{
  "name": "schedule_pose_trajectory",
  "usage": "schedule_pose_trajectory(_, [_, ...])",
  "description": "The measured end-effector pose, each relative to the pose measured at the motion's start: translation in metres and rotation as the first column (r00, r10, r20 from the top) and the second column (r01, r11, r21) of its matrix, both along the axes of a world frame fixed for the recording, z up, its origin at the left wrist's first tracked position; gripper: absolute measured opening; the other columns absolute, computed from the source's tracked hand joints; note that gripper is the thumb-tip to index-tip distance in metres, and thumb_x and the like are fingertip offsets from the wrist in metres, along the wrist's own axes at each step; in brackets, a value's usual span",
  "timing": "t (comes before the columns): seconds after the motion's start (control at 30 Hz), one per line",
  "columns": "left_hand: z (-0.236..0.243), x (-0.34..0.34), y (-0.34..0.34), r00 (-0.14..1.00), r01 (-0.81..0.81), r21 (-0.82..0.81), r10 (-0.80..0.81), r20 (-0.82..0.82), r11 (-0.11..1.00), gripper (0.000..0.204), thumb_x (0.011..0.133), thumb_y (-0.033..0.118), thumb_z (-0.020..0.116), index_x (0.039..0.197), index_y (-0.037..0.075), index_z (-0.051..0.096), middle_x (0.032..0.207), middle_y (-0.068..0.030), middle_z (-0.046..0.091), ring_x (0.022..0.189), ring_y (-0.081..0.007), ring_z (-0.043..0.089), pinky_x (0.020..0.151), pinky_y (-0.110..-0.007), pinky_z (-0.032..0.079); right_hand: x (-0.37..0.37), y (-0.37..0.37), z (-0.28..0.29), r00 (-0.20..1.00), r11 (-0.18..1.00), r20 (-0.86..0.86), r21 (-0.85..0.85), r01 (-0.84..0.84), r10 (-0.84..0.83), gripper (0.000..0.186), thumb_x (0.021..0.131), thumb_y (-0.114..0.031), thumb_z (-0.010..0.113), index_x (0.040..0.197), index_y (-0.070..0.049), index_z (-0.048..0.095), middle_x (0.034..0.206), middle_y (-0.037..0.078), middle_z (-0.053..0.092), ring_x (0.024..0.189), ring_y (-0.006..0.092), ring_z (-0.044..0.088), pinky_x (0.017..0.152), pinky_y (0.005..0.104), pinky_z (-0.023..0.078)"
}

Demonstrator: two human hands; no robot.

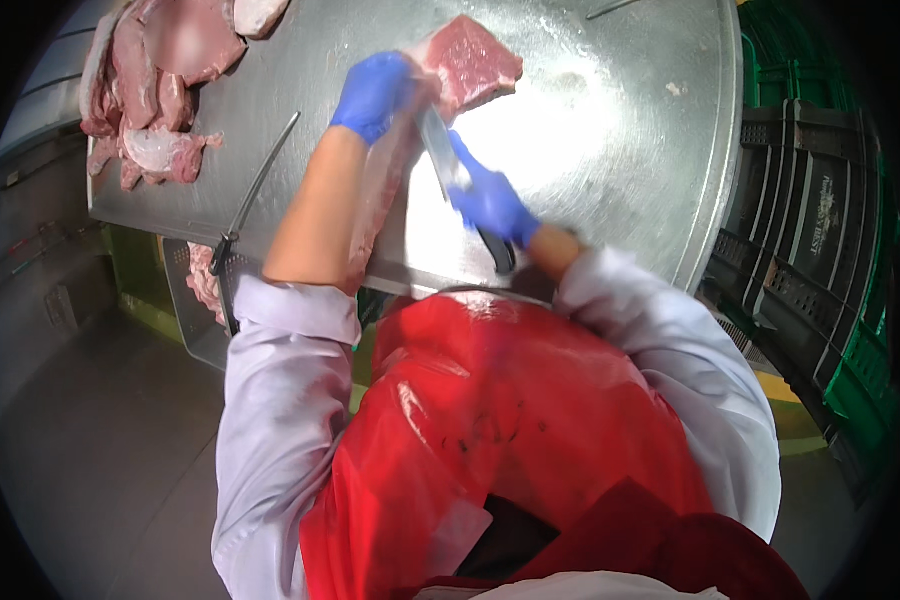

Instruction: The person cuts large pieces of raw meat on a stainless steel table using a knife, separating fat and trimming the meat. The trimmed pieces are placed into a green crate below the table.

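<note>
My right hand (495, 200), in a blue glove, is closed round the black handle of a knife (436, 150). Its blade points away from me and lies against a piece of raw meat (473, 62). My left hand (375, 95), gloved in blue too, grips the left side of that meat, its fingertips partly hidden. From there a long pale strip of meat (385, 200) runs back toward the near table edge, beside and partly behind my left forearm. The meat rests on a shiny metal table (610, 170).
Several raw meat pieces (155, 90) are heaped at the far left. A thin honing steel (260, 180) with a black handle juts over the near edge, by a grey crate (185, 300) holding meat below. Black crates (810, 210) and green crates (870, 370) stand right.
</note>
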State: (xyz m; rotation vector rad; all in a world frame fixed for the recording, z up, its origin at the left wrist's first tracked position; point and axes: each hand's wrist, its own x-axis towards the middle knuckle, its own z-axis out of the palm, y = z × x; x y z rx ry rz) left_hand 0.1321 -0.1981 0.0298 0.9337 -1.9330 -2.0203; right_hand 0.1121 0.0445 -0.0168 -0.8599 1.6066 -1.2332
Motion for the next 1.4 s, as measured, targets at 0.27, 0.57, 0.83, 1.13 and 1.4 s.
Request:
schedule_pose_trajectory(0.27, [0.007,-0.002,-0.019,0.979,0.123,0.176,-0.091,-0.181,0.977,0.01,0.091,0.007,0.058,0.089,-0.001,0.062,0.078,-0.0078,0.063,0.068,-0.0111,0.055,0.059,-0.023,0.043,0.028,-0.026,-0.01,0.999,0.994,-0.029,-0.104,-0.026,0.023,0.081,0.094,-0.016,0.049,0.159,-0.012,0.002,0.074,0.02,0.067,0.061,0.0303,0.068,0.063,0.0416,0.058])
schedule_pose_trajectory(0.57, [0.026,0.011,-0.032,0.942,0.011,0.579,0.185,-0.279,0.816,0.01,0.091,0.004,0.05,0.087,0.007,0.058,0.075,-0.0045,0.057,0.06,-0.0109,0.051,0.053,-0.022,0.042,0.037,-0.049,0.009,0.98,0.994,-0.172,0.054,-0.09,0.098,0.08,0.091,-0.017,0.054,0.158,-0.005,0.009,0.077,0.027,0.067,0.06,0.0382,0.067,0.06,0.0458,0.054])
schedule_pose_trajectory(0.83, [0.076,0.024,-0.007,0.89,0.126,0.563,0.158,-0.428,0.817,0.01,0.092,0.006,0.051,0.084,0.01,0.054,0.074,-0.001,0.049,0.065,-0.011,0.046,0.054,-0.021,0.036,0.033,-0.079,0.028,0.982,0.991,-0.133,0.037,-0.127,0.131,0.085,0.09,-0.016,0.052,0.16,-0.01,0.004,0.072,0.024,0.067,0.059,0.0359,0.066,0.064,0.0434,0.056])
schedule_pose_trajectory(1.13, [0.124,0.048,-0.006,0.849,0.233,0.504,0.079,-0.522,0.832,0.007,0.097,0.01,0.05,0.091,0.009,0.053,0.077,-0.0007,0.05,0.065,-0.008,0.043,0.054,-0.02,0.035,0.061,-0.113,-0.008,0.937,0.977,-0.295,-0.041,-0.21,0.189,0.083,0.089,-0.011,0.05,0.16,-0.009,0.006,0.07,0.02,0.067,0.058,0.0342,0.065,0.067,0.0456,0.057])
schedule_pose_trajectory(1.4, [0.161,0.085,0.013,0.801,0.081,0.456,0.215,-0.559,0.886,0.009,0.096,0.008,0.054,0.087,0.007,0.056,0.076,-0.0025,0.054,0.062,-0.0076,0.047,0.053,-0.019,0.037,0.107,-0.118,-0.005,0.959,0.963,-0.096,0.061,-0.263,0.268,0.085,0.089,-0.011,0.052,0.16,-0.01,0.005,0.089,0.023,0.069,0.063,0.0331,0.068,0.064,0.0424,0.055])
